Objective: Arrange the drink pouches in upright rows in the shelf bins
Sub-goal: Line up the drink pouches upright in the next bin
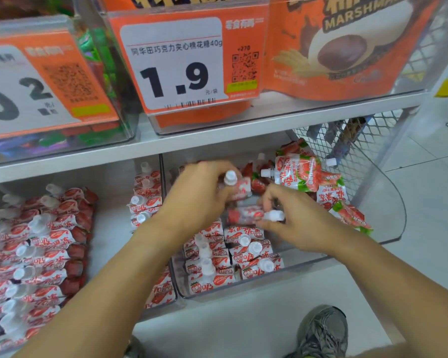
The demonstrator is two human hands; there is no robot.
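Red-and-white strawberry drink pouches with clear caps fill clear bins on the lower shelf. In the right bin [388, 202], two short upright rows [233, 257] stand at the front and loose pouches [298, 174] lie jumbled at the back and right. My left hand [199, 195] grips one pouch [239, 188] with its cap pointing up. My right hand [292, 218] pinches another pouch [246, 215] lying sideways, cap toward the right. Both hands are over the middle of the right bin.
The left bin [166, 288] holds tidy rows of the same pouches [36, 249]. Above, the shelf edge [217, 140] carries bins with orange price tags [181, 63] and marshmallow bags. A wire mesh panel [352, 140] closes the right end. My shoe [321, 332] stands on the floor below.
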